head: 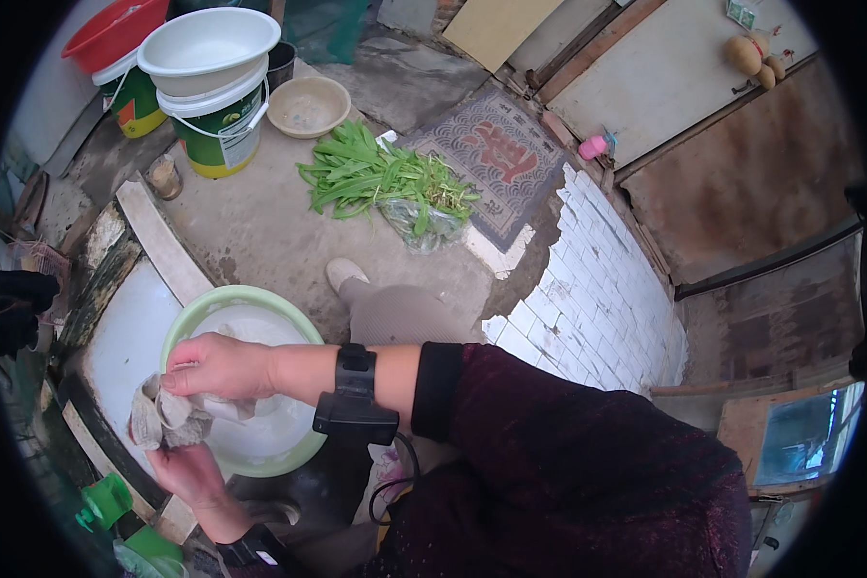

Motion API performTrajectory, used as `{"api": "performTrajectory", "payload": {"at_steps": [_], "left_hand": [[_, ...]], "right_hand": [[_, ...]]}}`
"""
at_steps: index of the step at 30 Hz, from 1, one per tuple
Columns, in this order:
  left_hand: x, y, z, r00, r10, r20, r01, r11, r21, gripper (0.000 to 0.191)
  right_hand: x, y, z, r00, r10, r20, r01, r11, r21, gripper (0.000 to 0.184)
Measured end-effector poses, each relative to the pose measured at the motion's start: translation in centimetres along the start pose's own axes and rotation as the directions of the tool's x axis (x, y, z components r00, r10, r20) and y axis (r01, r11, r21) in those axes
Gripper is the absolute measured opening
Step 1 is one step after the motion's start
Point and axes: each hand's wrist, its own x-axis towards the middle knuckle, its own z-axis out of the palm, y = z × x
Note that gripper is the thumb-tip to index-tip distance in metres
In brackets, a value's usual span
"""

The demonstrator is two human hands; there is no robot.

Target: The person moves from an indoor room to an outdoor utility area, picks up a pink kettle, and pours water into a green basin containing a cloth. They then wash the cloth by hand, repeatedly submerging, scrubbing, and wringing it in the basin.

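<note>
A wet, greyish-white cloth (pixel 160 417) is bunched between my two hands over the left side of a pale green basin (pixel 305 334). From above, my right hand (pixel 217 365) grips the cloth, thumb and fingers closed on its folds. My left hand (pixel 186 471) is below, touching the cloth's lower end; its fingers are partly hidden by the fabric. Whitish, cloudy water (pixel 271 433) lies in the basin. Part of the cloth hangs over the water behind my right wrist.
Leafy green vegetables (pixel 376 173) lie on a plastic bag (pixel 423 225) beside a patterned doormat (pixel 502 155). Lidded buckets stand at upper left, one under a white basin (pixel 209 43), another under a red basin (pixel 115 32). A beige bowl (pixel 309 108) and glass jar (pixel 165 177) are nearby.
</note>
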Motion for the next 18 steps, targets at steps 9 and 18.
{"api": "performTrajectory", "payload": {"at_steps": [9, 18], "left_hand": [[-1.0, -3.8, 0.8, 0.961, -0.250, -0.121, 0.237, 0.965, -0.117, 0.047], [-1.4, -3.8, 1.7, 0.957, -0.289, -0.031, 0.289, 0.957, -0.001, 0.052]], "right_hand": [[0.1, 5.8, 6.5, 0.964, -0.141, -0.223, 0.030, 0.899, -0.437, 0.059], [0.3, 3.6, 5.0, 0.893, -0.207, -0.400, 0.022, 0.907, -0.420, 0.051]]}}
